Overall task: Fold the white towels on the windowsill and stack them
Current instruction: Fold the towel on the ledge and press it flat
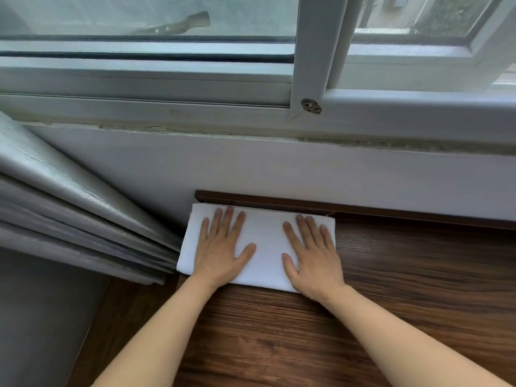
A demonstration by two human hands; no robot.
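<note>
A folded white towel (265, 247) lies flat on the dark wooden windowsill (405, 275), at its left end, with its far edge against the raised wooden lip below the wall. My left hand (220, 247) presses flat on the towel's left half, fingers straight and spread. My right hand (312, 255) presses flat on its right half the same way, with the heel of the hand over the towel's near right corner. Only this one towel is in view.
Grey curtain folds (69, 213) hang at the left, reaching the towel's left edge. A white wall and the window frame (307, 79) rise behind the sill. The wooden surface stretches right and toward me.
</note>
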